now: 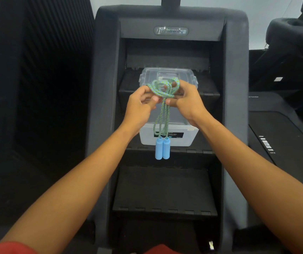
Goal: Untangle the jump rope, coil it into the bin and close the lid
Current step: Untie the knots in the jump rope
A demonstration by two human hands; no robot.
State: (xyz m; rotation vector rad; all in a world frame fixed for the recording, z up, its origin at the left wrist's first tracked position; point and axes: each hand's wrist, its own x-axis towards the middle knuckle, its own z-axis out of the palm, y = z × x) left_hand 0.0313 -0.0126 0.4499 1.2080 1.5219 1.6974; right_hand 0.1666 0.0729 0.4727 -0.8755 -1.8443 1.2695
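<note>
A green-and-blue braided jump rope (162, 109) is bunched into loops between both hands above a clear plastic bin (189, 136). My left hand (139, 105) pinches the loops on the left side. My right hand (187, 101) grips the tangle on the right, fingers through a loop. Two strands hang down from the bundle and end in two light blue handles (162, 148) that dangle side by side in front of the bin's front wall. The bin's clear lid (167, 74) stands open, tilted back behind the hands.
The bin rests on a black step of a dark stair-climber machine (165, 189), with more steps below and its logo panel (170, 31) above. Dark machines (284, 116) stand at left and right.
</note>
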